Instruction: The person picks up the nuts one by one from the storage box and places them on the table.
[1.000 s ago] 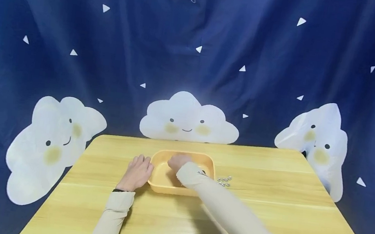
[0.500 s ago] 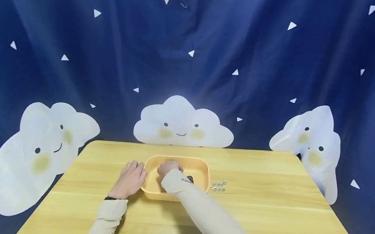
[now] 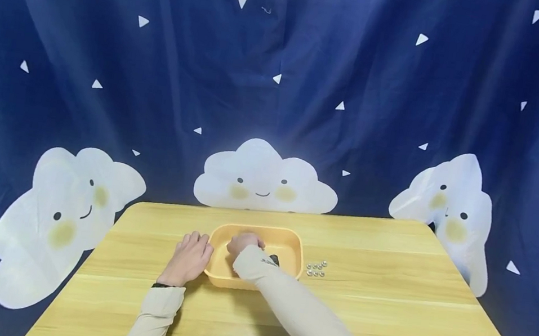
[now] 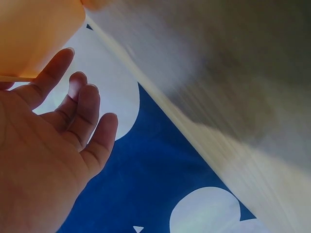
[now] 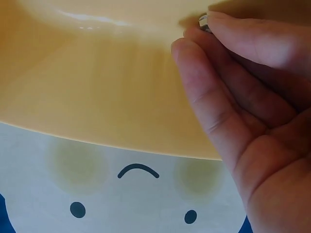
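Note:
A yellow-orange rectangular tray (image 3: 286, 233) stands on the wooden table. My right hand (image 3: 245, 242) reaches down into its left half. In the right wrist view, the thumb and fingertips of my right hand (image 5: 243, 92) pinch a small, shiny metal nut (image 5: 204, 22) close over the tray's floor. My left hand (image 3: 189, 257) rests at the tray's left side. In the left wrist view, its fingers (image 4: 90, 114) are loosely bent, the index finger right at the tray wall (image 4: 39, 39); its thumb is mostly hidden. A small black object (image 3: 275, 259) shows in the tray beside the right sleeve, partly covered.
Several small silver nuts (image 3: 315, 273) lie in two short rows on the table (image 3: 385, 297), just right of the tray. A dark blue curtain (image 3: 278, 101) with smiling clouds hangs behind the table's far edge. My right forearm (image 3: 301, 314) crosses over the tray's front rim.
My right hand has shifted slightly left and lower inside the tray, and the black object shows more. The head view has tilted a little. My left hand stays at the tray's side.

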Available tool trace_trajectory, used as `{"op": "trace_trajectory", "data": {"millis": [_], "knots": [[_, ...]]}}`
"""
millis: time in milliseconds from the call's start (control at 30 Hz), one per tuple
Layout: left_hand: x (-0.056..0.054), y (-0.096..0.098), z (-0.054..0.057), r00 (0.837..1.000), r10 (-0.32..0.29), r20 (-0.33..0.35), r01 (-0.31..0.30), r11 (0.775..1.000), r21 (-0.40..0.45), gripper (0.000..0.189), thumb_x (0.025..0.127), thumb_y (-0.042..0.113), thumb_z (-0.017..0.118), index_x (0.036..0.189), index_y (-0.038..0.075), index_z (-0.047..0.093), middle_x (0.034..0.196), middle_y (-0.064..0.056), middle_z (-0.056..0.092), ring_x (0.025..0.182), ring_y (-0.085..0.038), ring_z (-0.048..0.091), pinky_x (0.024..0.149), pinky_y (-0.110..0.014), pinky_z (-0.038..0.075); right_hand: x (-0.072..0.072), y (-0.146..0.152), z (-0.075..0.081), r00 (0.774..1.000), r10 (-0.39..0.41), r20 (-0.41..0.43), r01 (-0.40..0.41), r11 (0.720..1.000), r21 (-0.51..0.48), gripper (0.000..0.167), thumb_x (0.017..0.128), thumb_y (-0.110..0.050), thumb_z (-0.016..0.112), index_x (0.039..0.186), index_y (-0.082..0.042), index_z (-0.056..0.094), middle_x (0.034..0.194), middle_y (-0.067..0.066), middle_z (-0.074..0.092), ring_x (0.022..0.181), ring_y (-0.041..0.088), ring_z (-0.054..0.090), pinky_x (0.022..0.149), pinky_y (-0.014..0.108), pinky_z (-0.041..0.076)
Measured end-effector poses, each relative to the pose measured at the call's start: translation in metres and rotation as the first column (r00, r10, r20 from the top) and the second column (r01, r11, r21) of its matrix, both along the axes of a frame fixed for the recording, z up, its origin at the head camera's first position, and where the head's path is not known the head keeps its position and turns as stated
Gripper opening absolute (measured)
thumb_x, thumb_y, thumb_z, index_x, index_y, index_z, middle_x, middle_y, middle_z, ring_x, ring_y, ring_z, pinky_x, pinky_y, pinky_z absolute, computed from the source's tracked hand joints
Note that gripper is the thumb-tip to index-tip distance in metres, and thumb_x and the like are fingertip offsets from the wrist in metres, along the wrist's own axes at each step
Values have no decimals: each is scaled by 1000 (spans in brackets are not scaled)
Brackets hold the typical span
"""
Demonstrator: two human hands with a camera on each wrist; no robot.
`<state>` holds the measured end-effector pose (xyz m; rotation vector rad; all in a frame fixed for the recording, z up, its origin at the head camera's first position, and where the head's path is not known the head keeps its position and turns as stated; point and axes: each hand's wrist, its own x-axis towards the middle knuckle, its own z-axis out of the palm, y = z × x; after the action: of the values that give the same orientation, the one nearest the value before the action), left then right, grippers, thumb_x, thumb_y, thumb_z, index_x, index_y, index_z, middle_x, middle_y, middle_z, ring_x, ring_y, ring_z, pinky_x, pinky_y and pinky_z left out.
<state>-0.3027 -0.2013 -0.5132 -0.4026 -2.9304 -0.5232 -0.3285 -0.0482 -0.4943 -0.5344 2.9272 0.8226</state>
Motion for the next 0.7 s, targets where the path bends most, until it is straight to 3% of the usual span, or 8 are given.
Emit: {"op": "trace_trajectory", "data": {"millis": [267, 533, 700], "knots": [[3, 0, 1, 1000, -7, -23, 8, 1000, 18, 23, 107, 21, 38, 94, 10, 54, 95, -10, 47, 90, -30, 42, 77, -44, 38, 0, -2, -9, 999, 11, -42, -9, 999, 51, 25, 93, -13, 65, 108, -28, 79, 99, -2, 78, 68, 23, 70, 52, 41, 58], [3, -1, -2, 997, -4, -75, 7, 999, 42, 23, 105, 20, 39, 92, 9, 54, 93, -10, 46, 88, -31, 42, 74, -46, 38, 3, -1, -8, 995, 52, -82, -48, 998, 51, 19, 96, -15, 66, 106, -25, 79, 94, 0, 78, 68, 20, 70, 61, 37, 61], [0, -2, -3, 1000, -2, -24, 2, 1000, 21, 24, 107, 22, 38, 96, 10, 55, 96, -10, 48, 92, -31, 44, 79, -46, 39, 4, 1, -5, 997, 48, -58, -45, 997, 63, 21, 97, -15, 66, 110, -26, 78, 99, -1, 78, 73, 21, 72, 66, 36, 62]]}}
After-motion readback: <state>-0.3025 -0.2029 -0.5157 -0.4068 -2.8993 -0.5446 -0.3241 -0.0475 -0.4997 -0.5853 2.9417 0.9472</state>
